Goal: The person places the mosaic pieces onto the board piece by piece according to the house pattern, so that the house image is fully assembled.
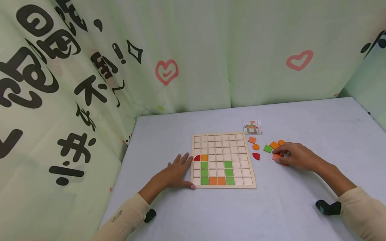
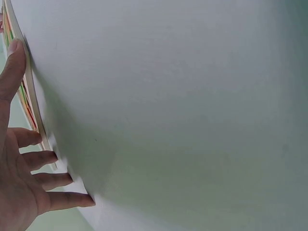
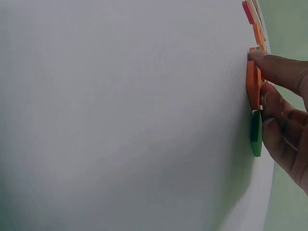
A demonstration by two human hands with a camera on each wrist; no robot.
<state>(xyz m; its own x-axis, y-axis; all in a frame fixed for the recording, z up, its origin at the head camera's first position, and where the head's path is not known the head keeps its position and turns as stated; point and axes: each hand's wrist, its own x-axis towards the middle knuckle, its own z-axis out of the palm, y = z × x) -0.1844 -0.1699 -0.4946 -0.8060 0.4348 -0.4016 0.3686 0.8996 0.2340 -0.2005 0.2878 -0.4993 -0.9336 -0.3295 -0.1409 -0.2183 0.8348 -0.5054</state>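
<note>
A wooden grid board [image 1: 215, 155] lies on the table, with green tiles [image 1: 229, 172], orange tiles [image 1: 217, 181] and a red quarter-round tile [image 1: 197, 158] in its cells. My left hand [image 1: 176, 174] lies along the board's left edge, fingers spread; thumb and fingertips are right at the rim, as the left wrist view also shows. To the right of the board, my right hand [image 1: 297, 156] pinches an orange tile [image 3: 252, 84] between thumb and fingers, low over the table. A green tile [image 3: 256, 134] is beside it under the curled fingers.
A small pattern card [image 1: 252, 127] lies behind the board's right corner. Between board and right hand are loose pieces: an orange square [image 1: 252, 140], an orange disc [image 1: 256, 147], a red quarter-round [image 1: 256, 156] and a green square [image 1: 267, 148]. A printed curtain [image 1: 205, 67] hangs behind the table.
</note>
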